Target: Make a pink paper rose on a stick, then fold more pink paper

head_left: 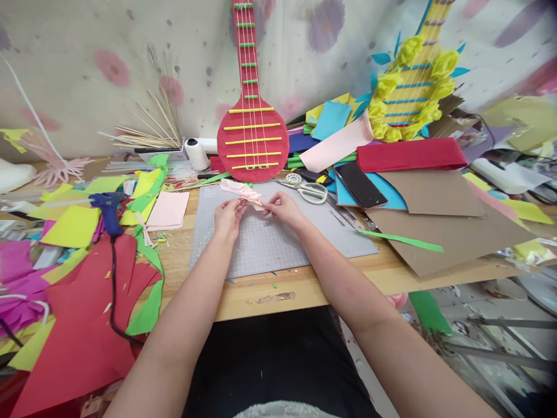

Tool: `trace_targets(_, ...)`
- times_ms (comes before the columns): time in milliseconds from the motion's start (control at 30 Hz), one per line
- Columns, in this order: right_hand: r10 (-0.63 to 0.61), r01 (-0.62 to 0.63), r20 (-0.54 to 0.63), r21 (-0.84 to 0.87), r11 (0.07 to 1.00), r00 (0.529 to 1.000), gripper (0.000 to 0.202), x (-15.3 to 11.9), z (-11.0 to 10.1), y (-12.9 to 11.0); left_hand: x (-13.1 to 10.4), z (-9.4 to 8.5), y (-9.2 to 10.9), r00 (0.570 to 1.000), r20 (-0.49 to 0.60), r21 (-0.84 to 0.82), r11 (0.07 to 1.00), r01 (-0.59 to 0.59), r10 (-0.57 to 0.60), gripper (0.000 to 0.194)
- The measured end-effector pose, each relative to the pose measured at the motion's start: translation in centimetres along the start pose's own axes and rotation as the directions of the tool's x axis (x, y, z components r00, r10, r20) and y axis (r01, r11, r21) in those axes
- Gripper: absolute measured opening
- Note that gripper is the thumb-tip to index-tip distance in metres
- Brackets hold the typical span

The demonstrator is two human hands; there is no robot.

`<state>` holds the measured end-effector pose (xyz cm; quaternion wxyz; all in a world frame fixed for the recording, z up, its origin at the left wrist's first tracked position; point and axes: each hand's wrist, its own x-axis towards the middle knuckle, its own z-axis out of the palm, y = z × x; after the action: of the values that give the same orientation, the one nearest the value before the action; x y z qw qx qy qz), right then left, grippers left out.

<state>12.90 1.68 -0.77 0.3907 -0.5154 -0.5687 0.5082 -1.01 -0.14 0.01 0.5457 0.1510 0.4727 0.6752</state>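
Both hands meet over the upper part of the grey cutting mat (261,249). Between them is a strip of pale pink crepe paper (251,199), crumpled and gathered. My left hand (229,217) pinches it from the left, and its loose end fans out past those fingers. With thumb and fingertips my right hand (282,209) grips the right end of the strip. Just beyond stands a red paper lute (252,136) with yellow bars and white strings. White-handled scissors (312,193) lie to the right of my right hand.
Left of the mat are a stack of pink paper squares (167,210), a blue glue gun (108,209) and red paper (93,307). On the right lie a phone (361,184) and brown cardboard (444,226). A yellow flowered instrument (411,87) leans at the back.
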Motion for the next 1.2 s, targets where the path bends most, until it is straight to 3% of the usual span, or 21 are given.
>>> trace_targets(67,-0.011,0.011,-0.001,0.002,1.000,1.000,0.027,0.0,-0.2,0.0,0.0,-0.1,0.1,0.999,0.036,-0.031,0.999,0.020,-0.019,0.017)
trace_targets(267,-0.046,0.046,0.050,0.000,0.999,0.998,0.031,-0.1,-0.3,0.1,0.0,-0.2,-0.1,0.996,-0.090,-0.076,0.997,0.014,-0.020,0.033)
trace_targets(533,-0.051,0.056,0.153,-0.034,0.998,0.987,0.030,-0.5,-0.5,-0.5,0.3,-0.4,-0.2,0.988,-0.151,-0.065,0.998,0.003,-0.012,0.049)
trace_targets(900,-0.048,0.055,0.130,-0.047,0.997,0.990,0.024,-0.4,-0.1,-0.3,0.2,-0.2,-0.2,0.994,-0.110,-0.086,0.996,0.006,-0.016,0.043)
trace_targets(1200,-0.144,0.175,0.166,-0.188,0.966,0.975,0.016,-0.1,-0.3,0.5,0.5,-0.3,0.3,0.992,-0.125,-0.103,0.994,-0.045,0.032,0.035)
